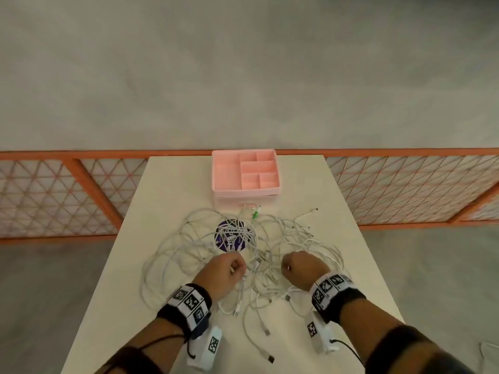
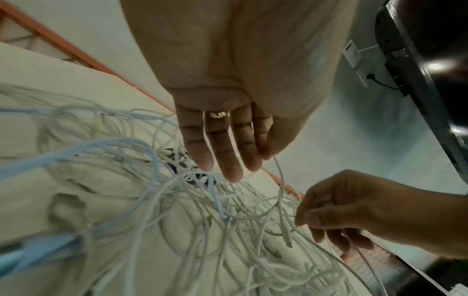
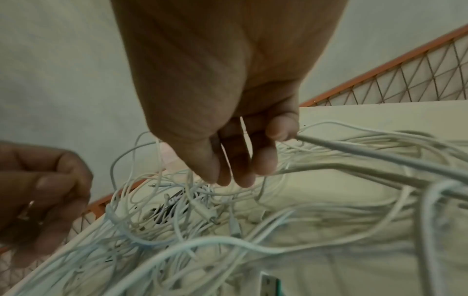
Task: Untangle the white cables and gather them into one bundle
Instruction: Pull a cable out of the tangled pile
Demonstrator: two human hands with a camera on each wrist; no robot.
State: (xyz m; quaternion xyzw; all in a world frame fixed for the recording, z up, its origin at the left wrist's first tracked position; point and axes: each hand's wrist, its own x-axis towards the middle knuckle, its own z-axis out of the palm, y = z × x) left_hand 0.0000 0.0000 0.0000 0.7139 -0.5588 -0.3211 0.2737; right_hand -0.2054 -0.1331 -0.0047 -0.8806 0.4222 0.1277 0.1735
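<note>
Sprawling across the middle of the pale cream desk [image 1: 167,184], the tangled white cables [image 1: 272,238] lie in loose overlapping loops, with plug ends trailing toward the near edge. Part of the tangle covers a round purple-and-white disc [image 1: 229,236] lying flat on the desk. Beyond the cables, at the far edge, stands a pink plastic organiser box [image 1: 244,171] with open compartments on top; a small green-tipped connector [image 1: 255,214] lies just in front of it.

Both hands hover over the near side of the tangle. The left hand [image 1: 225,276] has its thumb and forefinger pinched on one thin white strand [image 2: 279,176], which hangs down from the fingertips into the pile; the other fingers [image 2: 228,152] are stretched out fairly straight, and a gold ring [image 2: 219,114] sits on one of them. The right hand [image 1: 303,268] has its fingers curled, and its grip is closed on a thicker white cable [image 3: 367,154] that runs off taut to the right, above the heap; the remaining fingers [image 3: 238,164] hang down toward the knot below.

Each wrist wears a black band with black-and-white marker squares [image 1: 190,303]. Behind the desk runs an orange-framed lattice railing [image 1: 405,184] against a grey wall.
</note>
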